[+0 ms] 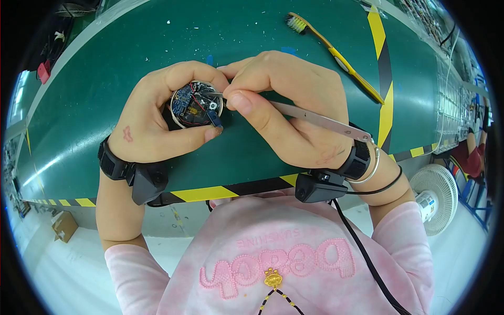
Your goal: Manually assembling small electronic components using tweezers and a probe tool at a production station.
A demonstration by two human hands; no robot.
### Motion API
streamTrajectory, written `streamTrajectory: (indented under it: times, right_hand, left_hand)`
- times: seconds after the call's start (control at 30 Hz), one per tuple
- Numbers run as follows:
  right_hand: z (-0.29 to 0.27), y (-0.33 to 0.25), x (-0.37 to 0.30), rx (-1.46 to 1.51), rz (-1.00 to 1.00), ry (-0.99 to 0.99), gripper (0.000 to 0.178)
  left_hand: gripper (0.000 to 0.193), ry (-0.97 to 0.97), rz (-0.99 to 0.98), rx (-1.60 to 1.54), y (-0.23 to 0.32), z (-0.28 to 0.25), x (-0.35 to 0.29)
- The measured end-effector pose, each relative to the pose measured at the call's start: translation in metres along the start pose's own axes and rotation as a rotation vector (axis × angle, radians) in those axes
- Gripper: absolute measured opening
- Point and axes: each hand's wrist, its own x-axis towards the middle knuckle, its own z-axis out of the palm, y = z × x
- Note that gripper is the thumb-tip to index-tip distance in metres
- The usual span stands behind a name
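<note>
Steel tweezers [315,118] pinched in right hand [294,105]; left hand [152,121] fingers curled round round metal-cased circuit module [195,104].

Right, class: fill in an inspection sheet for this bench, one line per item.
Surface: green mat, yellow-black edge tape.
Job's things: round device with exposed circuit board; tweezers with tip inside it.
Clutter: yellow toothbrush lying on the mat.
Hands: left hand holds the device; right hand pinches the tweezers.
Cables: black cable from the right wrist strap.
Surroundings: white fan, cardboard box on the floor.
</note>
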Motion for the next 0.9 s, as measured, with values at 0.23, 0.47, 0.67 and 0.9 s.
streamTrajectory:
  times: [0.23, 0.47, 0.67, 0.9]
  right_hand:
    - [0.001, 0.003, 0.001, -0.034, -0.074, 0.001, 0.011]
    - [0.001, 0.003, 0.001, -0.041, -0.080, -0.007, 0.009]
    - [0.004, 0.006, 0.001, -0.013, -0.092, 0.012, 0.006]
    - [0.007, 0.014, 0.002, 0.002, -0.233, 0.053, 0.005]
  left_hand:
    - [0.040, 0.023, -0.004, -0.012, -0.003, 0.001, 0.000]
    - [0.040, 0.028, -0.003, 0.007, -0.002, 0.002, -0.001]
    - [0.040, 0.028, -0.023, -0.011, -0.002, 0.002, -0.001]
    - [0.040, 0.058, 0.025, -0.078, -0.003, 0.003, 0.002]
